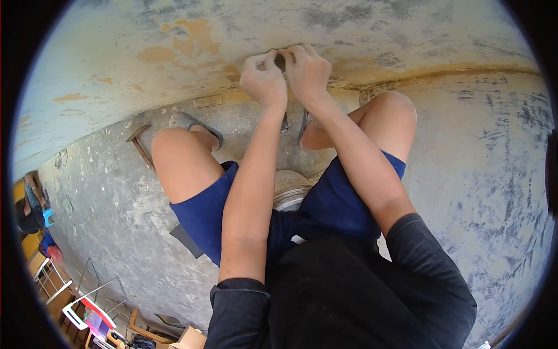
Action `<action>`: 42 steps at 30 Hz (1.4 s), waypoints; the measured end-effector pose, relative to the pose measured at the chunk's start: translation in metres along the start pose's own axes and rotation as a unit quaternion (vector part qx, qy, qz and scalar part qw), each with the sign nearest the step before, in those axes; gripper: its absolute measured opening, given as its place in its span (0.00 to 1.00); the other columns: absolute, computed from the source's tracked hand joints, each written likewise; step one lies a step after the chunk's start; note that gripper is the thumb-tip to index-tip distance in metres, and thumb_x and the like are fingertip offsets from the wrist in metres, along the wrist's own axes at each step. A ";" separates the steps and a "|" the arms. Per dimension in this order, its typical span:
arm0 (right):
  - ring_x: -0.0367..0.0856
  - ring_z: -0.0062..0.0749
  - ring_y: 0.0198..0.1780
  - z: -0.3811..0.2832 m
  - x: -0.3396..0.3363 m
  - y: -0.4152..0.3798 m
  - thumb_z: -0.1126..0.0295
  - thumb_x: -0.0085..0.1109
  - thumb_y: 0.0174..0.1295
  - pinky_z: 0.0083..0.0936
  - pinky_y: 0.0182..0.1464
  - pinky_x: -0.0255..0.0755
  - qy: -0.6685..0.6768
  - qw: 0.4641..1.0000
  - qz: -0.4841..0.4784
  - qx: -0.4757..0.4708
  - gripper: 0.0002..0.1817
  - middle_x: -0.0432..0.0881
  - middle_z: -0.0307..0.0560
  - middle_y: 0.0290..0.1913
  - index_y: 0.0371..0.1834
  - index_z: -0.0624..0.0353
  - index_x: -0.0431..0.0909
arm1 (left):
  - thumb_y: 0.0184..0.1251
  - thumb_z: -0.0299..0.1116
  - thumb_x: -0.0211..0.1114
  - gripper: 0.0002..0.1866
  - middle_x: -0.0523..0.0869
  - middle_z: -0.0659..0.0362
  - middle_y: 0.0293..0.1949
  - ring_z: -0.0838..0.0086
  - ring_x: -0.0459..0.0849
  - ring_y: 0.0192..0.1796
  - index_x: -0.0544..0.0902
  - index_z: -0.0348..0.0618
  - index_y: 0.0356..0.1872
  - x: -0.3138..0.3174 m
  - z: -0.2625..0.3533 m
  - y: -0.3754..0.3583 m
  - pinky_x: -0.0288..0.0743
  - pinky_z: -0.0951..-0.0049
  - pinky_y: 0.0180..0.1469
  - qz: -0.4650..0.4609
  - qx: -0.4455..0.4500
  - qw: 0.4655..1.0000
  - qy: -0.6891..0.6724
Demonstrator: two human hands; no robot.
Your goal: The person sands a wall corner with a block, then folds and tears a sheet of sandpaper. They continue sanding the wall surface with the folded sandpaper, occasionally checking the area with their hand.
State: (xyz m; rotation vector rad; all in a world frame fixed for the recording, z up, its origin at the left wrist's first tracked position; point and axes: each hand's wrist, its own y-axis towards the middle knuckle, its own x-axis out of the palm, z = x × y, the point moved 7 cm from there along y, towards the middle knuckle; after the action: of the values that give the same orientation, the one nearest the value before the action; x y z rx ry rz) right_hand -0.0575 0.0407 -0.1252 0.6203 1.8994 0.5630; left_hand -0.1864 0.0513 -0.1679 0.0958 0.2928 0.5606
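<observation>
Both hands are up against the worn, peeling wall (192,38), low down near where it meets the floor. My left hand (264,80) is closed, thumb and fingers curled in a pinch at the wall surface. Right beside it, my right hand (309,72) is also closed, with its fingertips pressed together toward the left ones. A small dark patch (280,61) shows between the two sets of fingertips; I cannot tell what the fingers grip there. Pale dust coats both hands.
A hammer-like tool (139,145) with a wooden handle lies on the floor left of my knee. A round pale container (290,189) stands between my thighs. Farther left are a person (30,215), a metal-framed chair (90,311) and a cardboard box (189,338).
</observation>
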 end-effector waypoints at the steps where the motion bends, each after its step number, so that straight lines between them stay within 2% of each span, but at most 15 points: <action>1: 0.86 0.42 0.30 -0.008 0.008 0.000 0.66 0.70 0.63 0.36 0.31 0.78 0.005 1.000 -0.004 -0.030 0.05 0.88 0.42 0.32 0.31 0.51 0.88 | 0.61 0.32 0.78 0.09 0.91 0.50 0.33 0.53 0.88 0.38 0.89 0.37 0.30 -0.002 -0.003 0.003 0.77 0.58 0.45 0.002 0.000 1.000 0.002; 4: 0.86 0.43 0.30 -0.005 0.011 -0.005 0.65 0.71 0.62 0.36 0.31 0.78 -0.014 1.000 -0.007 0.016 0.05 0.88 0.42 0.31 0.30 0.51 0.88 | 0.60 0.31 0.78 0.09 0.91 0.49 0.32 0.53 0.88 0.38 0.88 0.37 0.29 -0.005 -0.011 0.005 0.77 0.58 0.45 0.011 -0.022 0.999 -0.028; 7: 0.86 0.43 0.30 0.010 -0.008 0.000 0.65 0.71 0.62 0.36 0.31 0.78 -0.045 0.999 0.014 0.027 0.06 0.87 0.43 0.31 0.30 0.52 0.87 | 0.61 0.33 0.80 0.10 0.92 0.50 0.31 0.59 0.88 0.34 0.90 0.37 0.29 0.007 0.004 -0.003 0.79 0.62 0.44 0.000 0.015 1.000 -0.026; 10: 0.86 0.42 0.30 0.014 -0.010 0.003 0.65 0.72 0.62 0.36 0.31 0.78 -0.042 0.999 0.001 0.009 0.06 0.87 0.43 0.31 0.30 0.52 0.87 | 0.61 0.31 0.79 0.08 0.91 0.48 0.32 0.54 0.88 0.36 0.88 0.37 0.29 0.010 0.003 -0.003 0.77 0.58 0.44 -0.020 0.015 0.999 -0.022; 12: 0.86 0.42 0.30 0.014 -0.004 0.001 0.65 0.72 0.62 0.37 0.31 0.78 -0.029 1.000 -0.007 0.002 0.06 0.87 0.43 0.31 0.30 0.53 0.87 | 0.61 0.34 0.81 0.11 0.92 0.50 0.31 0.61 0.87 0.33 0.90 0.38 0.30 0.009 0.001 -0.003 0.78 0.62 0.43 -0.033 -0.006 0.999 0.005; 16: 0.86 0.42 0.29 0.015 -0.010 0.007 0.63 0.74 0.61 0.36 0.30 0.76 -0.012 1.000 -0.006 -0.024 0.08 0.86 0.42 0.29 0.29 0.52 0.86 | 0.61 0.36 0.81 0.11 0.92 0.50 0.31 0.63 0.87 0.32 0.91 0.39 0.31 0.005 -0.002 0.002 0.77 0.63 0.42 -0.028 -0.016 0.998 -0.062; 22: 0.84 0.40 0.25 0.013 -0.012 0.009 0.60 0.76 0.58 0.34 0.26 0.74 -0.052 0.996 0.005 -0.068 0.12 0.85 0.41 0.26 0.26 0.51 0.84 | 0.62 0.38 0.80 0.11 0.93 0.51 0.33 0.64 0.89 0.35 0.92 0.39 0.34 0.002 -0.001 0.011 0.78 0.66 0.44 -0.117 -0.018 0.993 0.016; 26: 0.85 0.40 0.25 0.010 -0.012 0.010 0.60 0.76 0.59 0.34 0.26 0.74 -0.056 0.996 0.006 -0.072 0.13 0.85 0.40 0.27 0.25 0.51 0.83 | 0.62 0.38 0.80 0.12 0.93 0.51 0.33 0.65 0.91 0.36 0.92 0.39 0.37 0.001 0.001 0.014 0.80 0.67 0.45 -0.143 0.046 0.985 0.083; 28: 0.86 0.41 0.26 0.007 -0.014 0.011 0.57 0.71 0.65 0.35 0.26 0.76 -0.078 0.991 -0.019 -0.107 0.15 0.85 0.44 0.27 0.27 0.54 0.81 | 0.63 0.38 0.80 0.12 0.93 0.51 0.33 0.65 0.92 0.36 0.92 0.39 0.38 0.006 -0.006 0.013 0.81 0.67 0.44 -0.148 0.059 0.981 0.107; 30: 0.87 0.41 0.26 0.006 -0.015 0.013 0.55 0.69 0.66 0.35 0.26 0.76 -0.115 0.987 -0.056 -0.094 0.17 0.85 0.45 0.26 0.26 0.54 0.81 | 0.63 0.39 0.80 0.13 0.93 0.50 0.33 0.65 0.92 0.35 0.91 0.39 0.38 0.013 -0.025 0.011 0.81 0.67 0.44 -0.181 -0.042 0.982 0.042; 34: 0.84 0.44 0.22 0.008 -0.011 0.013 0.50 0.67 0.68 0.37 0.24 0.73 -0.172 0.973 -0.142 -0.066 0.23 0.83 0.47 0.21 0.22 0.55 0.82 | 0.64 0.34 0.78 0.10 0.91 0.49 0.31 0.59 0.90 0.33 0.89 0.38 0.37 0.014 -0.018 0.005 0.79 0.62 0.40 -0.136 -0.010 0.991 -0.008; 36: 0.84 0.44 0.23 0.010 -0.006 0.011 0.50 0.68 0.68 0.38 0.24 0.73 -0.163 0.975 -0.130 -0.079 0.22 0.84 0.47 0.21 0.22 0.54 0.82 | 0.66 0.39 0.79 0.15 0.92 0.53 0.30 0.68 0.93 0.38 0.89 0.35 0.39 0.014 -0.016 0.002 0.83 0.68 0.42 -0.146 -0.051 0.988 0.007; 37: 0.85 0.44 0.23 0.010 -0.004 0.010 0.51 0.68 0.67 0.39 0.24 0.73 -0.156 0.977 -0.118 -0.088 0.21 0.84 0.47 0.21 0.22 0.54 0.83 | 0.66 0.39 0.79 0.15 0.92 0.53 0.30 0.68 0.93 0.38 0.89 0.35 0.39 0.014 -0.015 0.001 0.83 0.68 0.42 -0.142 -0.051 0.989 0.007; 40: 0.85 0.44 0.24 0.012 -0.003 0.005 0.53 0.68 0.67 0.39 0.25 0.74 -0.117 0.988 -0.080 -0.067 0.19 0.85 0.46 0.22 0.22 0.53 0.83 | 0.69 0.35 0.78 0.15 0.91 0.51 0.34 0.68 0.93 0.40 0.86 0.30 0.41 0.021 -0.024 -0.008 0.88 0.69 0.40 -0.152 -0.123 0.972 -0.132; 42: 0.86 0.43 0.25 0.014 -0.005 0.003 0.54 0.67 0.68 0.38 0.25 0.74 -0.107 0.989 -0.080 -0.060 0.18 0.85 0.46 0.23 0.24 0.53 0.83 | 0.70 0.31 0.76 0.15 0.89 0.49 0.43 0.64 0.93 0.42 0.84 0.27 0.44 0.025 -0.023 -0.015 0.92 0.68 0.41 -0.147 -0.193 0.943 -0.227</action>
State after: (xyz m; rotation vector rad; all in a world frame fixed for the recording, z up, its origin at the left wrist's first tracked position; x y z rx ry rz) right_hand -0.0428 0.0414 -0.1253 0.4282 1.6818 0.4840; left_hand -0.1659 0.0525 -0.1986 -0.1965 -0.2532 0.2772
